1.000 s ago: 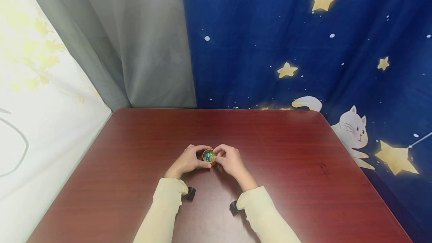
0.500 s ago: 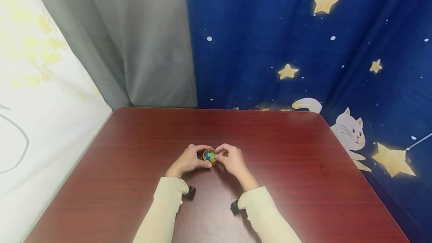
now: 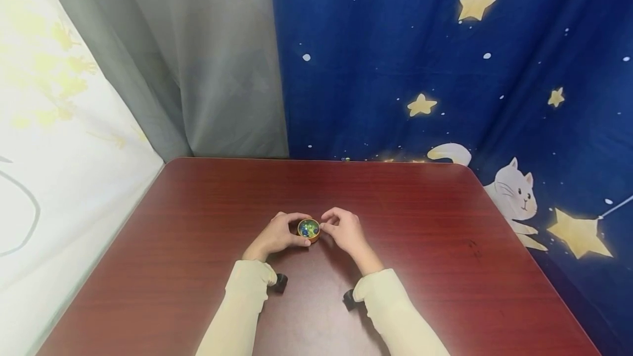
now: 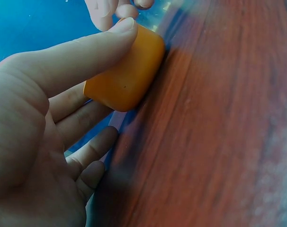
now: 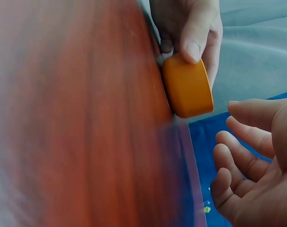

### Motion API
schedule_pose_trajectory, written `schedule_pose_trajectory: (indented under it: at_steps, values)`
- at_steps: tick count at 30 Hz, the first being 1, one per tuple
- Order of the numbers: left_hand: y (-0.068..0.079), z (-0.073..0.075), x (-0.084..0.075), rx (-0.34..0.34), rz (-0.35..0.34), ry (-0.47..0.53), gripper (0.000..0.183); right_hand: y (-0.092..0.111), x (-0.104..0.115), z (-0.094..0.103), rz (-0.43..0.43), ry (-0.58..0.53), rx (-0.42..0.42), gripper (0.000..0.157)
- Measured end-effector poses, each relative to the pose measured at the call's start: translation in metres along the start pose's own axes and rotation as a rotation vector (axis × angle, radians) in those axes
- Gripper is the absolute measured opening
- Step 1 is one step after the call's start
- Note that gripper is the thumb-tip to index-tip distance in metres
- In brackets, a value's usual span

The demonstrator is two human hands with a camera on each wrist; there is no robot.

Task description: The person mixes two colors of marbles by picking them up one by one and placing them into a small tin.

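A small round orange cup (image 5: 188,87) stands on the table, holding several glassy blue and green marbles (image 3: 309,229). My left hand (image 3: 278,232) grips the cup from its left side, with the thumb (image 4: 86,61) against the near wall and fingers behind it. My right hand (image 3: 346,231) hovers just right of the rim. In the right wrist view its thumb (image 5: 252,112) and fingers are loosely bent and apart, with nothing between them.
The dark red wooden table (image 3: 222,191) extends around both hands. Two tiny shiny beads (image 3: 346,159) show at its far edge. Behind hang a grey curtain (image 3: 227,59) and a blue curtain (image 3: 366,70) with stars. A white cloth (image 3: 74,180) hangs at the left.
My right hand, earlier with its fingertips over the cup's rim, has drawn back to the right, and more of the marbles shows. My left hand stays in place on the cup.
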State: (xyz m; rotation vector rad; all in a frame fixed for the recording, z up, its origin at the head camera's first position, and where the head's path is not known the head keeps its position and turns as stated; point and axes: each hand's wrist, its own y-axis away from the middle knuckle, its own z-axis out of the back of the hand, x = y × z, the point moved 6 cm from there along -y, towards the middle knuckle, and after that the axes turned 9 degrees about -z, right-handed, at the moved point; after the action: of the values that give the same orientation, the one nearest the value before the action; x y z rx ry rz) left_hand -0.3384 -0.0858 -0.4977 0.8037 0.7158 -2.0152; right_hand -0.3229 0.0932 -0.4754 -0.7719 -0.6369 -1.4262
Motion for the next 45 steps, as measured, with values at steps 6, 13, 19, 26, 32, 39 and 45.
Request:
schedule_pose_trajectory:
  at_steps: [6, 13, 19, 26, 32, 39, 45]
  values:
    - [0.0, 0.0, 0.001, 0.001, 0.011, 0.002, 0.061, -0.009, -0.004, 0.008, -0.021, 0.02, -0.016, 0.012]
    - [0.0, 0.001, 0.0, 0.006, 0.014, 0.004, 0.061, -0.022, -0.009, 0.018, -0.068, 0.035, -0.033, 0.013]
    - [0.0, 0.002, 0.001, 0.008, 0.015, -0.003, 0.06, -0.033, -0.014, 0.024, -0.11, 0.043, -0.051, 0.014]
    - [0.0, 0.002, 0.001, 0.011, 0.018, -0.01, 0.06, -0.046, -0.02, 0.025, -0.117, 0.05, -0.06, 0.017]
    - [-0.001, 0.002, 0.0, 0.007, 0.035, -0.014, 0.061, -0.055, -0.026, 0.028, -0.158, 0.063, -0.058, 0.023]
    - [-0.001, 0.001, 0.001, 0.008, 0.02, -0.035, 0.062, -0.067, -0.032, 0.033, -0.176, 0.053, -0.071, 0.027]
    - [-0.001, -0.001, 0.004, 0.015, 0.03, -0.034, 0.061, -0.079, -0.041, 0.033, -0.198, 0.077, -0.083, 0.03]
